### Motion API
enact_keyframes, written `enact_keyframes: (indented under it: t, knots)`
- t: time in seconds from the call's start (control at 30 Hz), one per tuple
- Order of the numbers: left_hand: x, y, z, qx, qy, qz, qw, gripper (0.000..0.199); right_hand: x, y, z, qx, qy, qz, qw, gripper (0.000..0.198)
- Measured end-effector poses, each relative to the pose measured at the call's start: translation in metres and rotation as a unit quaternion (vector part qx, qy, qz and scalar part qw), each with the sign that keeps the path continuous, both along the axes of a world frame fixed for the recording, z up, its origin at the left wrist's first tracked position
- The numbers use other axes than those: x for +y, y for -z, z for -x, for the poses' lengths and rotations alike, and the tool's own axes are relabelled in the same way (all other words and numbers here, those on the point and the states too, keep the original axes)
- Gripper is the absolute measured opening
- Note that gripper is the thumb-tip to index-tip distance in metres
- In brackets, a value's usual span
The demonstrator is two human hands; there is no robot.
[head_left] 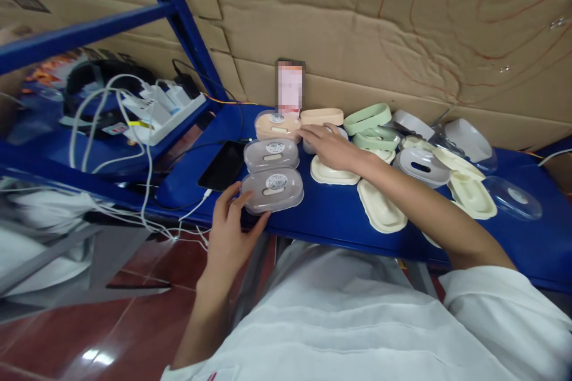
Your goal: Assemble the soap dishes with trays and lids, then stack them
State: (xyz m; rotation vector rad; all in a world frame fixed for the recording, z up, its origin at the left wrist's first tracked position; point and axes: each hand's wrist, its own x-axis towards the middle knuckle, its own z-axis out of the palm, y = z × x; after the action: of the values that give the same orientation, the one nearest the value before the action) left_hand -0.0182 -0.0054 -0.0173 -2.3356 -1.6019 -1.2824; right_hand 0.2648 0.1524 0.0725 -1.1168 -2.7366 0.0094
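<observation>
My left hand (232,220) curls around the near left corner of a grey soap box (286,193) with a clear lid and round sticker, thumb along its front edge. Behind it in a column lie another grey lidded soap box (286,158) and a peach lidded one (268,126). My right hand (328,146) reaches over a grey piece (344,133) it partly hides, fingers outstretched, fingertips by the peach box's right end. A peach oval ring (322,116) sits just behind the hand. Beneath the hand is a cream tray-like part (335,175).
Green oval parts (369,119), another cream part (382,208), a grey slotted part (422,166) and a clear lid (513,197) crowd the blue shelf (322,217)'s right side. A phone (290,86) leans on the cardboard; a dark phone (223,164) lies left. Cables and a power strip (174,119) are farther left.
</observation>
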Motion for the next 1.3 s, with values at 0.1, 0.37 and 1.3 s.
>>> enact_keyframes:
  t: [0.1, 0.37, 1.3]
  knots:
    - [0.002, -0.002, -0.008, 0.01, -0.021, -0.029, 0.999, 0.06, -0.031, -0.009, -0.035, -0.004, 0.038, -0.005, 0.999, 0.067]
    - [-0.008, -0.043, -0.071, 0.102, 0.216, -0.094, 0.966, 0.043, -0.156, -0.014, -0.113, -0.037, 0.117, -0.033, 0.992, 0.037]
    - [0.035, -0.024, -0.126, 0.09, 0.179, -0.084, 0.976, 0.03, -0.225, 0.047, -0.155, 0.182, 0.21, -0.063, 0.958, 0.041]
